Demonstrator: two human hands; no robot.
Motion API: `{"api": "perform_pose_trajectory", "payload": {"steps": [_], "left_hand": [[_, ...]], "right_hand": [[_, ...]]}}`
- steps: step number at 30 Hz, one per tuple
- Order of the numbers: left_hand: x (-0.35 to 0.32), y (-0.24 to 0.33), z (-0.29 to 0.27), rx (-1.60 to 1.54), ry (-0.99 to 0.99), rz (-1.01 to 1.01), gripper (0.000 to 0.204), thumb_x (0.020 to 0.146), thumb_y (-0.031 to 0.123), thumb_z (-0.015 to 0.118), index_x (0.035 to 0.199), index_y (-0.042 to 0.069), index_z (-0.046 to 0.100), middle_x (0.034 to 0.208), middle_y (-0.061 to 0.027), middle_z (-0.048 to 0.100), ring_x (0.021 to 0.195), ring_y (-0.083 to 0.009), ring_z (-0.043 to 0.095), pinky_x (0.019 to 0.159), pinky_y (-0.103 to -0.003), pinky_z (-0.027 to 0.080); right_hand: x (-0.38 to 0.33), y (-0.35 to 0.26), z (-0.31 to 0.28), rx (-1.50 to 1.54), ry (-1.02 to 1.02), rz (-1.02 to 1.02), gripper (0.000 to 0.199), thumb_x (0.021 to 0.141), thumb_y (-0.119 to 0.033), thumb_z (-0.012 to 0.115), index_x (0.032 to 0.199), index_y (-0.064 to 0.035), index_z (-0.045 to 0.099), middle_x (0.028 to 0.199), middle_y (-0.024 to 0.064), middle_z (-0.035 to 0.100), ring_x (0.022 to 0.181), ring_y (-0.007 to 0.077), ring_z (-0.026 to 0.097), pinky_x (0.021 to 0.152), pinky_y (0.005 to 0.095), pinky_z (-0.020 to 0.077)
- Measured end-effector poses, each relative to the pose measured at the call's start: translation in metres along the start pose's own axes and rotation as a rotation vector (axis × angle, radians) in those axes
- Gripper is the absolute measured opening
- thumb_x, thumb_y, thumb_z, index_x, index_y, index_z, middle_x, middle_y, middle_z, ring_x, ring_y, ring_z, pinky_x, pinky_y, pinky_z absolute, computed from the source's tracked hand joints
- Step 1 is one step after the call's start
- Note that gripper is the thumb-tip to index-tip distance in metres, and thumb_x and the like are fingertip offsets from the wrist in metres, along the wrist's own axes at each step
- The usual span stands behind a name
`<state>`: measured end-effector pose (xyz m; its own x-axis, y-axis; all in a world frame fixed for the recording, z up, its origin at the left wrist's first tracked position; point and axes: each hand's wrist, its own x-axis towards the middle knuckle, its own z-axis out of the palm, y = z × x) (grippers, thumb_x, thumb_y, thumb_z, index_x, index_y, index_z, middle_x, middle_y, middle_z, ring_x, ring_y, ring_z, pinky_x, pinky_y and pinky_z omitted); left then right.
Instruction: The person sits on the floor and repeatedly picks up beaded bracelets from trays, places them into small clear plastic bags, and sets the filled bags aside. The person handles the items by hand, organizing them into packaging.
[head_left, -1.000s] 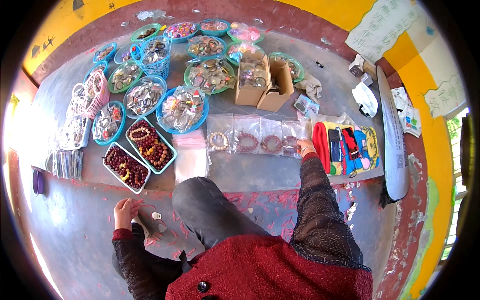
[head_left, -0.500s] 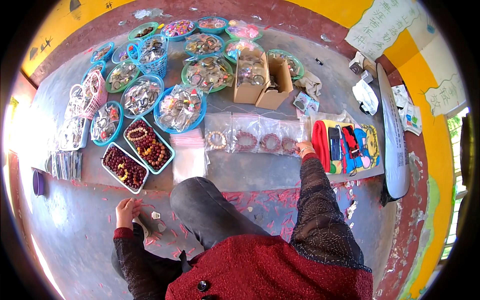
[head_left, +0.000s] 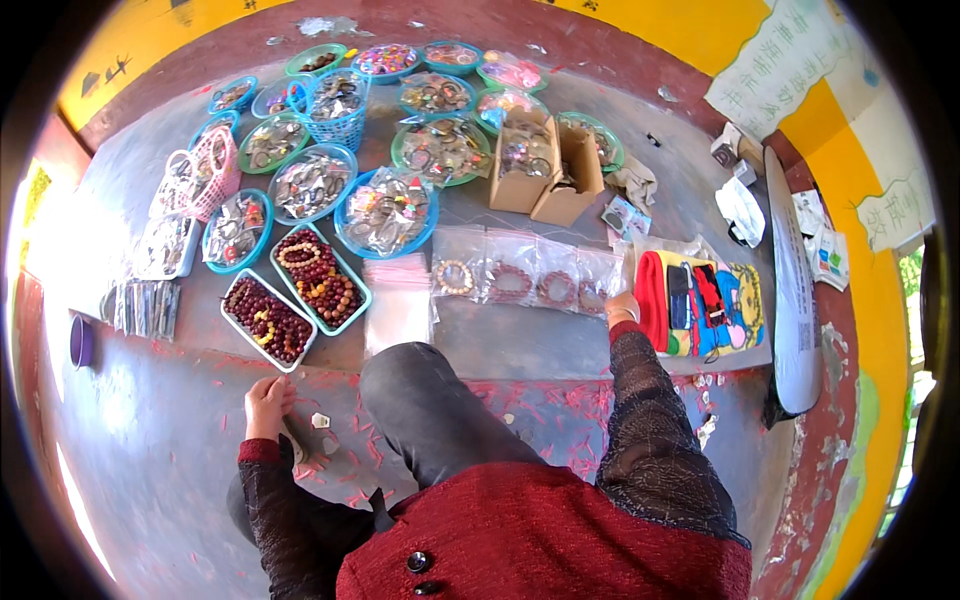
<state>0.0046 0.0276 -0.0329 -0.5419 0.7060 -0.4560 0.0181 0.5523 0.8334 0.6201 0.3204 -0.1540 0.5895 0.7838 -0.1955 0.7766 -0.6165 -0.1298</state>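
On the raised grey surface, several beaded bracelets in clear plastic bags lie in a row. My right hand [head_left: 622, 306] is at the right end of that row, its fingers closed on the edge of the last bagged bracelet [head_left: 592, 297]; the hand partly covers the bag. The leftmost bag holds a pale bead bracelet [head_left: 455, 277]; the ones beside it, such as this bagged bracelet [head_left: 556, 289], are dark pinkish. My left hand [head_left: 267, 405] hangs below the surface's front edge near my knee, fingers curled together with nothing visible in them.
A stack of clear bags [head_left: 397, 310] lies left of the row. Bead trays [head_left: 360, 312], baskets [head_left: 336, 131] and bowls of bagged trinkets fill the left and back. Cardboard boxes [head_left: 567, 208] stand behind the row. A colourful cloth bundle [head_left: 653, 300] lies right of my hand.
The whole view has shifted slightly to the right. My right hand stays at the last bagged bracelet. My left hand remains curled near my knee.
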Motion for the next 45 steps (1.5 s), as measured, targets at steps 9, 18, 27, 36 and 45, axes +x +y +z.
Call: {"api": "perform_pose_trajectory", "payload": {"steps": [9, 18, 27, 36, 45], "left_hand": [[-0.148, 0.109, -0.010, -0.473, -0.306, 0.704, 0.018, 0.081, 0.010, 0.048, 0.066, 0.002, 0.053, 0.081, -0.0143, 0.062, 0.071, -0.0177, 0.056, 0.066, -0.028, 0.046], [-0.310, 0.146, -0.074, -0.837, -1.085, 1.401, 0.016, 0.083, 0.017, 0.065, 0.077, 0.002, 0.066, 0.095, -0.0151, 0.062, 0.091, -0.0310, 0.061, 0.069, -0.033, 0.056], [-0.375, 0.115, -0.096, -0.819, -0.912, 1.382, 0.013, 0.081, 0.010, 0.065, 0.075, -0.001, 0.063, 0.094, -0.0192, 0.061, 0.089, -0.0325, 0.063, 0.070, -0.034, 0.056], [-0.399, 0.114, -0.096, -0.966, -0.901, 1.405, 0.010, 0.081, 0.006, 0.064, 0.075, -0.002, 0.063, 0.096, -0.0216, 0.060, 0.091, -0.0355, 0.062, 0.072, -0.035, 0.056], [-0.363, 0.099, -0.100, -0.904, -0.859, 1.417, 0.018, 0.083, 0.013, 0.062, 0.076, -0.003, 0.063, 0.091, -0.0211, 0.061, 0.083, -0.0352, 0.062, 0.067, -0.035, 0.055]], "right_hand": [[-0.085, -0.066, -0.011, -0.040, 0.096, -0.623, 0.021, 0.079, -0.023, 0.054, 0.094, -0.0109, 0.062, 0.100, 0.0155, 0.059, 0.099, 0.0325, 0.056, 0.085, 0.0429, 0.0456], [-0.252, -0.187, -0.028, 0.220, -0.340, -1.348, 0.022, 0.078, -0.023, 0.058, 0.090, -0.0065, 0.066, 0.088, 0.0116, 0.066, 0.085, 0.0263, 0.062, 0.076, 0.0352, 0.0480], [-0.330, -0.219, -0.050, 0.416, -0.967, -1.339, 0.021, 0.086, -0.018, 0.056, 0.095, -0.0023, 0.067, 0.084, 0.0023, 0.066, 0.074, 0.0096, 0.060, 0.068, 0.0233, 0.0467], [-0.359, -0.190, -0.030, 0.193, -1.198, -1.189, 0.022, 0.087, -0.019, 0.054, 0.098, -0.0031, 0.063, 0.084, 0.0047, 0.066, 0.073, 0.0123, 0.062, 0.064, 0.0249, 0.0499], [-0.329, -0.171, 0.048, -0.030, -0.941, -1.140, 0.024, 0.074, -0.018, 0.062, 0.093, -0.0040, 0.067, 0.076, 0.0102, 0.067, 0.073, 0.0195, 0.064, 0.067, 0.0326, 0.0509]]}}
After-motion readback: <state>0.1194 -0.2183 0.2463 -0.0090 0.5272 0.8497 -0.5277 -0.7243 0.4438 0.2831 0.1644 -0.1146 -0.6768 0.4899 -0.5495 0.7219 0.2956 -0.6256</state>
